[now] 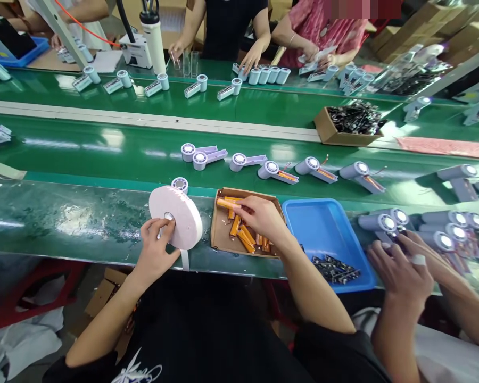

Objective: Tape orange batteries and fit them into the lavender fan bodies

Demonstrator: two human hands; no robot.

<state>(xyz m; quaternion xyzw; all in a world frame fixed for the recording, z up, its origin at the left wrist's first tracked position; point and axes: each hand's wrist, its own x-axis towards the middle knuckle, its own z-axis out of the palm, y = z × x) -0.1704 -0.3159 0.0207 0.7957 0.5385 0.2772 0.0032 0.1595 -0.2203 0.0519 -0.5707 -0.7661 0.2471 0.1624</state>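
Note:
My left hand [155, 249] is closed on a big roll of white tape [188, 226], its fingers in the hub; the roll stands on edge, and a loose strip hangs over the bench edge. Just behind the roll is a lilac handheld-fan housing [180, 184], partly hidden. My right hand [262, 217] pinches one orange-wrapped battery [226, 204] above a shallow cardboard box [222, 234]. Several more orange batteries [245, 239] lie loose in that box, some of them under my hand.
A blue tray [315, 218] with small black parts [335, 269] adjoins the box. At the right, a co-worker's hands [401, 266] handle lilac fan housings. More housings [239, 161] line the green belt [83, 143]. People work across it, near a carton of black parts [353, 119].

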